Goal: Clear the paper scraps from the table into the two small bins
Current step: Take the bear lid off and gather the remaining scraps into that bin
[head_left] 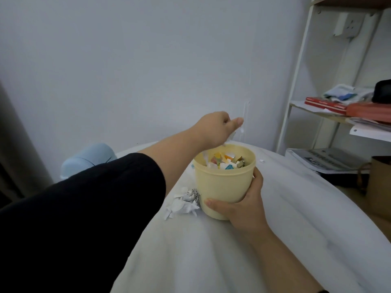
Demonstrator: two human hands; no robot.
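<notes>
A small cream-yellow bin (222,185) stands on the white table (296,218), holding several coloured and white paper scraps (227,161). My right hand (243,206) grips the bin's lower right side. My left hand (215,129) hovers just above the bin's far rim, its fingers curled round white paper scraps (296,135) that poke out below it. A pile of white crumpled scraps (186,203) lies on the table just left of the bin. A tiny white scrap (262,160) lies to the bin's right. A light blue bin (88,159) lies behind my left forearm, partly hidden.
A white shelf rack (300,66) stands at the right with red books (325,105), papers and cloth on it. A brown paper bag (378,185) sits at the right edge. A printed booklet (325,160) lies beyond the table. A plain wall lies behind.
</notes>
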